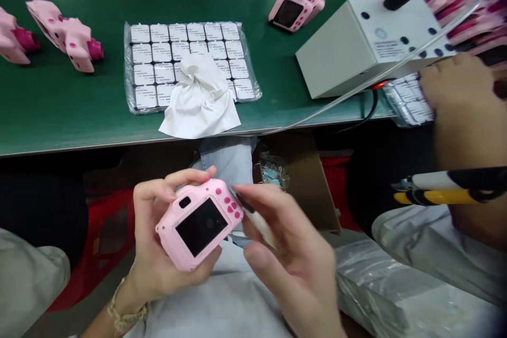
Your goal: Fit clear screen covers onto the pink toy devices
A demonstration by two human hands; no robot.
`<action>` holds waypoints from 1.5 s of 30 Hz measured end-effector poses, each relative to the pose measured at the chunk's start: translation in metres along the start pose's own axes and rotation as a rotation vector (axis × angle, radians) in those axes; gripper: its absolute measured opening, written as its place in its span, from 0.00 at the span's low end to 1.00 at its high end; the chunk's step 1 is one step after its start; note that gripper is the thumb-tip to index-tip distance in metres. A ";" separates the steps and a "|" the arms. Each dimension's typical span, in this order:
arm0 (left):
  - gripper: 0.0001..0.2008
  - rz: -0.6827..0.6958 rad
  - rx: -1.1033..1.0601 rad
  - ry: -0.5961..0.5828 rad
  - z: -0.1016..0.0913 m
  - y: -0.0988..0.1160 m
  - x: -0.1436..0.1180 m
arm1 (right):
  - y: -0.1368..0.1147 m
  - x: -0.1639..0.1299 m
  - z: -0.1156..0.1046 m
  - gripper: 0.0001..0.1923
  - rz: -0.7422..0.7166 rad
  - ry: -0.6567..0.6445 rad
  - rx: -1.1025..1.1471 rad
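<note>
My left hand (158,243) is wrapped round a pink toy camera (202,224), thumb below and fingers over its top edge. The camera's dark screen and magenta buttons face me, and it tilts up to the right. My right hand (293,259) is at the camera's right side, its index fingertip by the edge near the buttons. Its fingers are curled round something pale and dark, blurred and partly hidden, that I cannot make out. Beyond my hands, a crumpled white paper (202,97) lies on a bagged tray of square white-labelled pieces (152,52).
On the green bench (106,127) are more pink cameras (75,42) at left and a pair (291,13) at back right. A grey box (340,53) with a cable stands right. A co-worker's arm (467,116) reaches in there. A cardboard box (309,185) sits below the bench.
</note>
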State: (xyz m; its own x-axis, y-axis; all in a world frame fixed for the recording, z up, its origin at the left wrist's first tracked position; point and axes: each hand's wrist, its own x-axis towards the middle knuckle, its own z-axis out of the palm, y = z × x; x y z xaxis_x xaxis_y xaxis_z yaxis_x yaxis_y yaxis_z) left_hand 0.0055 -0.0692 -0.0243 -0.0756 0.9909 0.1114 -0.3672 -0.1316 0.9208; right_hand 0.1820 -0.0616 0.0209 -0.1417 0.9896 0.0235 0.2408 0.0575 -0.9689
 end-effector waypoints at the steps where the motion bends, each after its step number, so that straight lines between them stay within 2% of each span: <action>1: 0.28 0.018 0.033 0.015 0.003 -0.002 -0.002 | 0.003 -0.002 0.009 0.20 0.057 0.024 0.045; 3: 0.30 0.019 0.079 0.044 0.008 -0.006 -0.008 | 0.009 -0.006 0.023 0.19 0.137 0.082 0.149; 6: 0.36 -0.140 0.022 0.009 0.004 -0.008 -0.019 | 0.019 -0.007 0.031 0.21 0.224 0.174 0.335; 8: 0.40 -0.315 -0.114 -0.081 -0.005 -0.007 -0.025 | 0.027 -0.002 0.027 0.21 0.248 0.141 0.432; 10: 0.36 -0.473 -0.231 -0.140 -0.014 -0.005 -0.030 | 0.034 0.006 0.018 0.19 0.240 0.011 0.475; 13: 0.25 -0.643 -0.301 -0.107 -0.022 -0.004 -0.034 | 0.037 0.024 0.007 0.17 0.206 -0.184 0.433; 16: 0.31 -0.736 -0.373 -0.066 -0.019 -0.007 -0.037 | 0.032 0.036 0.004 0.13 0.100 -0.257 0.245; 18: 0.36 -0.753 -0.397 -0.030 -0.017 -0.009 -0.038 | 0.026 0.037 0.004 0.10 -0.014 -0.209 0.090; 21: 0.41 -0.730 -0.380 0.022 -0.016 -0.011 -0.039 | 0.018 0.025 0.000 0.12 -0.170 -0.031 -0.058; 23: 0.41 -0.662 -0.323 0.027 -0.018 -0.011 -0.038 | 0.014 0.010 -0.008 0.16 -0.220 0.014 -0.135; 27: 0.33 -0.424 -0.116 0.038 -0.019 -0.006 -0.028 | 0.008 -0.012 -0.025 0.23 -0.267 -0.136 -0.302; 30: 0.32 -0.323 -0.020 0.002 -0.016 -0.001 -0.021 | 0.006 -0.011 -0.031 0.20 -0.349 -0.214 -0.385; 33: 0.32 -0.290 -0.006 -0.025 -0.013 0.003 -0.020 | 0.002 0.000 -0.031 0.17 -0.408 -0.216 -0.430; 38: 0.31 -0.227 -0.047 -0.057 -0.013 0.000 -0.021 | -0.003 0.013 -0.030 0.14 -0.435 -0.258 -0.348; 42: 0.35 -0.214 -0.064 -0.108 -0.017 -0.004 -0.018 | 0.001 -0.001 -0.031 0.20 -0.430 -0.273 -0.372; 45: 0.36 -0.218 -0.049 -0.116 -0.018 -0.003 -0.017 | 0.004 -0.015 -0.031 0.27 -0.330 -0.196 -0.431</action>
State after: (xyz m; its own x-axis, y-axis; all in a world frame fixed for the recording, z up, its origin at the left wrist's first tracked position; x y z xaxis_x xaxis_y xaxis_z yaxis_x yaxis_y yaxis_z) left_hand -0.0089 -0.0859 -0.0356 0.1159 0.9923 -0.0427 -0.4082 0.0867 0.9088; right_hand 0.2145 -0.0723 0.0238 -0.4408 0.8698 0.2216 0.5173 0.4480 -0.7292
